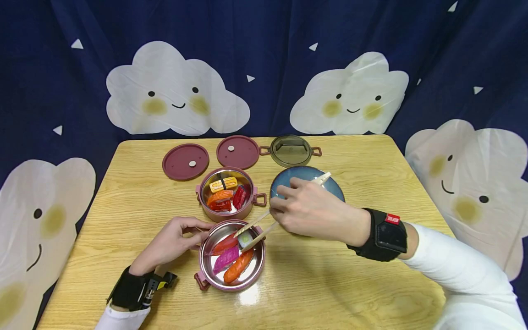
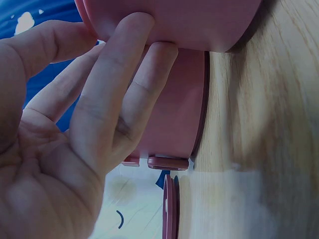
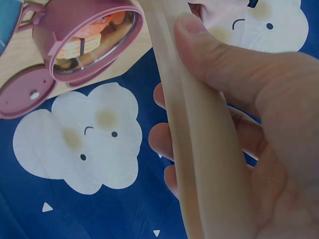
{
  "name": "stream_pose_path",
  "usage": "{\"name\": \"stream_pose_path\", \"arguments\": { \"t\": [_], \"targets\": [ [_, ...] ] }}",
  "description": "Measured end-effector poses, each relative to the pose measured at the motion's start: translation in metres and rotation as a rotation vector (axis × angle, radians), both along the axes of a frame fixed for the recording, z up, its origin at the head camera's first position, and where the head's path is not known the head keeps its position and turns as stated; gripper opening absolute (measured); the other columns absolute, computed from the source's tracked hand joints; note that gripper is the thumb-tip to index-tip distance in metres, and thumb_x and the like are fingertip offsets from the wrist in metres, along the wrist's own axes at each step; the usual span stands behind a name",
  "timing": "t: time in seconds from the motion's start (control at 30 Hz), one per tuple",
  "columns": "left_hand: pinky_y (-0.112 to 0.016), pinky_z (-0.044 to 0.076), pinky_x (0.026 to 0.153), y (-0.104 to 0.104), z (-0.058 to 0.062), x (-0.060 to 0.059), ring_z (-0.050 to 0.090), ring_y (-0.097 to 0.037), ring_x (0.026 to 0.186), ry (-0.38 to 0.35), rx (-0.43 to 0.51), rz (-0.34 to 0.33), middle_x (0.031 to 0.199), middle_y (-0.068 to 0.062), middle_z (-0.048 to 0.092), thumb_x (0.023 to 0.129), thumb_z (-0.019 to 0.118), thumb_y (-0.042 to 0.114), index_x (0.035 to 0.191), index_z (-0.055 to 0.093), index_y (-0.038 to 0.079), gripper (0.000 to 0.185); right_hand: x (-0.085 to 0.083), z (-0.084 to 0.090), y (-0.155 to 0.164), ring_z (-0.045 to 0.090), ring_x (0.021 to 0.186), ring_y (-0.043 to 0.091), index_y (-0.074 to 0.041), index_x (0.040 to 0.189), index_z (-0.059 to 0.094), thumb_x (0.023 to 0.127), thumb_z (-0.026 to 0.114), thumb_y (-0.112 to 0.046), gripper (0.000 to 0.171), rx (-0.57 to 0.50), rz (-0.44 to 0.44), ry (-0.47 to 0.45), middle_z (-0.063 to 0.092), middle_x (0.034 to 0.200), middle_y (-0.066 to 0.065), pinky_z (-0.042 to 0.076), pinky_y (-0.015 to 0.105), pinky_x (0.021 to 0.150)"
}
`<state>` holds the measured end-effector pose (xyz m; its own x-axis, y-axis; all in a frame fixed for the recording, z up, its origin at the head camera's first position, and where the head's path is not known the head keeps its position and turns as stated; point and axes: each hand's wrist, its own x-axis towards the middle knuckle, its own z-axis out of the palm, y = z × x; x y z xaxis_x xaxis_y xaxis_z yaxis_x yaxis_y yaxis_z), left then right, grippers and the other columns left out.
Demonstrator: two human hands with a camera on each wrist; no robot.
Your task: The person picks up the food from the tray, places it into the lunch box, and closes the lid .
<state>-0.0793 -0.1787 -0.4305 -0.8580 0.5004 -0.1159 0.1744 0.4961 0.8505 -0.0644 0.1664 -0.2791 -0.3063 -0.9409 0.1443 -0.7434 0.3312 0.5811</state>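
Observation:
My right hand (image 1: 309,211) grips a pair of pale chopsticks (image 1: 257,238), seen close up in the right wrist view. Between their tips is a small sushi roll (image 1: 245,239) with a green centre, inside the near pink pot (image 1: 256,265). Red (image 1: 224,245), purple (image 1: 226,260) and orange (image 1: 239,266) toy sushi pieces lie in that pot. At the pot's left, my left hand (image 1: 181,240) rests its fingertips against the outer wall, with the thumb at the rim. Those extended fingers (image 2: 109,79) show on the pink wall in the left wrist view.
Behind stands a second pink pot (image 1: 252,208) holding several sushi pieces. A blue plate (image 1: 303,173) sits to its right, partly hidden by my right hand. Two maroon lids (image 1: 181,160) and a clear lid (image 1: 291,158) line the table's back, before a cloud-patterned curtain (image 1: 268,68).

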Motion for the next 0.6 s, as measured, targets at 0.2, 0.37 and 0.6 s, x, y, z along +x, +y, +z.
{"name": "stream_pose_path", "arguments": {
  "t": [0.2,0.37,0.6],
  "targets": [
    [-0.023,0.055,0.09,0.0002,0.0004,0.0,0.07,-0.015,0.108,-0.003,-0.002,0.003,0.12,-0.004,0.08,0.1,0.072,0.016,0.122,0.08,0.015,0.023,0.0012,-0.0001,-0.0017,0.06,0.082,0.016,-0.023,0.084,0.076,0.097,0.07,-0.017,0.015,0.02,-0.01,-0.02,0.067,0.085,-0.008,0.044,0.027,0.067],
    [-0.025,0.055,0.091,0.0006,0.0002,0.0001,0.07,-0.018,0.11,-0.004,-0.004,0.003,0.12,-0.004,0.08,0.101,0.072,0.016,0.122,0.079,0.015,0.023,0.0015,0.0021,-0.001,0.061,0.082,0.016,-0.023,0.082,0.075,0.097,0.068,-0.018,0.017,0.031,-0.02,-0.026,0.067,0.084,-0.008,0.046,0.028,0.068],
    [-0.03,0.055,0.095,0.0005,0.0003,0.0008,0.07,-0.018,0.111,0.012,-0.005,0.004,0.12,-0.003,0.08,0.1,0.072,0.016,0.122,0.08,0.015,0.023,0.0027,0.0042,-0.0001,0.062,0.083,0.016,-0.024,0.084,0.076,0.097,0.069,-0.019,0.016,0.04,-0.034,-0.038,0.068,0.085,-0.009,0.046,0.028,0.069]
  ]
}}
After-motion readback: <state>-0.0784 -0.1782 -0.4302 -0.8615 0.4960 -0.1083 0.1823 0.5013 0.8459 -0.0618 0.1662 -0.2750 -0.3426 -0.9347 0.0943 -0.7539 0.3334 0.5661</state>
